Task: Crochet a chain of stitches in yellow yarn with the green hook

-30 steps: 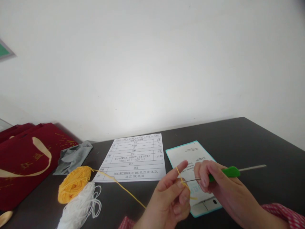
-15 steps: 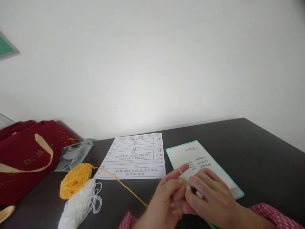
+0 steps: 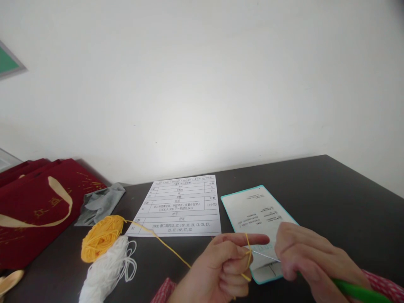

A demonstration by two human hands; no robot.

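My left hand (image 3: 229, 265) pinches yellow yarn (image 3: 248, 256) between thumb and curled fingers, and a strand passes over its outstretched index finger. My right hand (image 3: 311, 254) is closed around a crochet hook with a green handle (image 3: 358, 290). The hook's thin metal shaft (image 3: 267, 256) points left, its tip at the yarn by my left fingertips. From the yellow ball (image 3: 102, 237) at the left, a strand runs across the table to my left hand. A white skein (image 3: 105, 269) lies against the ball.
A printed sheet (image 3: 179, 210) lies behind the yarn. A blue-edged white packet (image 3: 252, 206) lies partly behind my hands. At left are dark red bags (image 3: 34, 210), a grey cloth (image 3: 101, 204) and a wooden piece (image 3: 11, 282). The black table (image 3: 318, 189) meets a white wall.
My right hand has moved right, away from my left, bringing the hook's shaft and green handle into view. My left index finger now stretches out to the right.
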